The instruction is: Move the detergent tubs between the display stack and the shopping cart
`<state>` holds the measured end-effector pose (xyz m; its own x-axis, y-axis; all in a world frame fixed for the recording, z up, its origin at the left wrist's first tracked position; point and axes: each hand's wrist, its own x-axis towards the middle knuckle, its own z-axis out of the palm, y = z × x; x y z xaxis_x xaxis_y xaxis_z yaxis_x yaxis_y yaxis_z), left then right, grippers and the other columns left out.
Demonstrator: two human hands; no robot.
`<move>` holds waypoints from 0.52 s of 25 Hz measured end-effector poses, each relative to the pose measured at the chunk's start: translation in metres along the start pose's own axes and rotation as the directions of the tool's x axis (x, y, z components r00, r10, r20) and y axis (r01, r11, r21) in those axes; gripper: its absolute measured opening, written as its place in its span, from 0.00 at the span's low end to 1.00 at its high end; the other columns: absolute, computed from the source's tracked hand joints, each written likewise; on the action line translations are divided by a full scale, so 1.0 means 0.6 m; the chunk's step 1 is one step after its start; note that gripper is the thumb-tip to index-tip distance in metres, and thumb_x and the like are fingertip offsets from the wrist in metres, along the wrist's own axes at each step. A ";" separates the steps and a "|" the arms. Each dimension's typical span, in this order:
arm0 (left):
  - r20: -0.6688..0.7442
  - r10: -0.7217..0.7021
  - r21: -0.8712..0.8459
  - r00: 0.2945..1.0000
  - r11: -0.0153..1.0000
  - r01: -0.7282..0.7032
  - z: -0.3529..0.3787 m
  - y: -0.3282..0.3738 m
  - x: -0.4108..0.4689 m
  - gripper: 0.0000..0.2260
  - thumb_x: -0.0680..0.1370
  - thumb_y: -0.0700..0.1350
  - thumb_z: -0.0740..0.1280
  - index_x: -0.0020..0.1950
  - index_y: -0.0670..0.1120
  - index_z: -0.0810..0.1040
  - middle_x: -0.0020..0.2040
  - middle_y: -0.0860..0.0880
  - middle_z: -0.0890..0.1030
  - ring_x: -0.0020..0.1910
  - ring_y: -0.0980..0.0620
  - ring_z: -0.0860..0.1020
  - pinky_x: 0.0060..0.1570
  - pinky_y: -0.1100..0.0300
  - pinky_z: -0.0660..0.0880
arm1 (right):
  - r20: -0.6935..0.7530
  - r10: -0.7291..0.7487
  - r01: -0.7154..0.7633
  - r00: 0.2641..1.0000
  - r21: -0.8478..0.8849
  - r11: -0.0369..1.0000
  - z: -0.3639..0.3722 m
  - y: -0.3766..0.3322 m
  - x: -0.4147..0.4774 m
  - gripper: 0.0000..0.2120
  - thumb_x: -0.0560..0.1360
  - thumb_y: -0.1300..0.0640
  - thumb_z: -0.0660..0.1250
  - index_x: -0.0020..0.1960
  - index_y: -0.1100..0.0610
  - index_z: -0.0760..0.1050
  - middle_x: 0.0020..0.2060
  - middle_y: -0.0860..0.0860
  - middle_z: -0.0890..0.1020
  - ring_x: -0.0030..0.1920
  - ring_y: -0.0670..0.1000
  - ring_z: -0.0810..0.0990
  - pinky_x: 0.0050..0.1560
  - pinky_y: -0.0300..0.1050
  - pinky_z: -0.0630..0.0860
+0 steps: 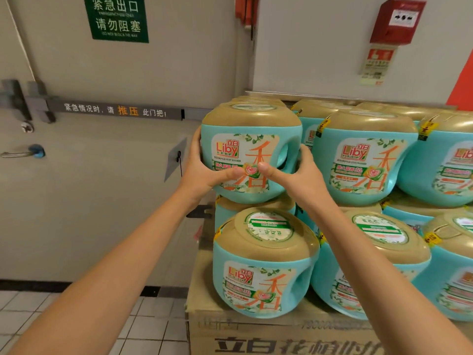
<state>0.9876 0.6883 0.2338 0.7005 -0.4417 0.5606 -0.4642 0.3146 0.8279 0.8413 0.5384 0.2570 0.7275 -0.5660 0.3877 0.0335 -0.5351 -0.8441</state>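
A turquoise detergent tub [249, 139] with a gold lid sits at the top left corner of the display stack [363, 160]. My left hand [202, 170] grips its left side with the thumb laid across the front label. On the tub's right side by the handle opening, my right hand [294, 175] grips it, thumb also on the label. Both thumbs nearly meet at the label's middle. Another tub [263, 260] stands directly below on the lower front row. The shopping cart is not in view.
Several more tubs fill the stack to the right in two tiers, on cardboard cartons [256, 336]. An emergency exit door with a push bar [115, 110] is at left. White floor tiles [143, 329] lie below. A red fire alarm box [396, 21] hangs on the wall.
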 end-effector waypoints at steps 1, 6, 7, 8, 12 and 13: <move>0.011 -0.004 -0.006 1.000 1.000 0.004 0.002 0.000 0.001 0.54 0.52 0.57 0.83 0.73 0.49 0.62 0.66 0.47 0.76 0.63 0.51 0.77 0.54 0.53 0.80 | -0.031 0.000 -0.001 1.000 -0.057 0.998 0.002 -0.005 -0.003 0.40 0.62 0.32 0.72 0.67 0.49 0.66 0.54 0.40 0.77 0.56 0.44 0.77 0.49 0.39 0.71; 0.045 -0.007 -0.004 0.999 1.000 0.007 0.017 -0.003 0.007 0.52 0.58 0.43 0.83 0.76 0.49 0.58 0.66 0.48 0.75 0.60 0.55 0.79 0.48 0.61 0.80 | -0.246 -0.128 -0.025 0.961 -0.536 0.844 -0.005 -0.035 -0.006 0.45 0.63 0.25 0.64 0.66 0.56 0.68 0.57 0.54 0.80 0.57 0.58 0.79 0.42 0.47 0.69; 0.044 -0.007 -0.006 0.999 1.000 0.007 0.021 -0.003 0.009 0.51 0.59 0.41 0.81 0.76 0.49 0.57 0.66 0.48 0.75 0.59 0.56 0.79 0.46 0.62 0.80 | -0.251 -0.160 0.006 0.955 -0.520 0.854 -0.011 -0.039 -0.006 0.43 0.64 0.27 0.67 0.67 0.56 0.67 0.59 0.53 0.80 0.59 0.57 0.78 0.44 0.47 0.70; 0.042 -0.004 -0.008 0.999 1.000 0.005 0.026 -0.001 0.009 0.50 0.59 0.41 0.80 0.76 0.50 0.57 0.65 0.48 0.75 0.58 0.57 0.79 0.45 0.63 0.80 | -0.249 -0.192 0.050 0.949 -0.485 0.873 -0.019 -0.041 -0.007 0.39 0.66 0.31 0.69 0.68 0.55 0.68 0.59 0.52 0.80 0.59 0.56 0.78 0.46 0.47 0.71; 0.026 -0.007 -0.006 1.000 1.000 0.008 0.043 -0.005 0.012 0.47 0.59 0.40 0.79 0.72 0.52 0.58 0.62 0.53 0.75 0.53 0.65 0.80 0.42 0.68 0.78 | -0.386 -0.443 0.313 0.810 -0.355 0.881 -0.079 -0.013 -0.017 0.26 0.72 0.48 0.73 0.65 0.59 0.72 0.58 0.53 0.78 0.56 0.52 0.77 0.54 0.38 0.70; 0.020 -0.020 -0.002 1.000 1.000 0.020 0.045 -0.007 0.012 0.47 0.59 0.41 0.79 0.71 0.54 0.57 0.61 0.54 0.74 0.51 0.67 0.80 0.41 0.69 0.78 | -0.469 -0.483 0.330 0.739 -0.374 0.867 -0.103 0.004 -0.016 0.26 0.72 0.50 0.73 0.65 0.61 0.72 0.58 0.55 0.77 0.57 0.54 0.76 0.56 0.39 0.69</move>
<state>0.9799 0.6609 0.2350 0.6987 -0.4643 0.5442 -0.4492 0.3074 0.8389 0.7918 0.5041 0.2741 0.1998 -0.4539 0.8684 0.0129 -0.8849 -0.4655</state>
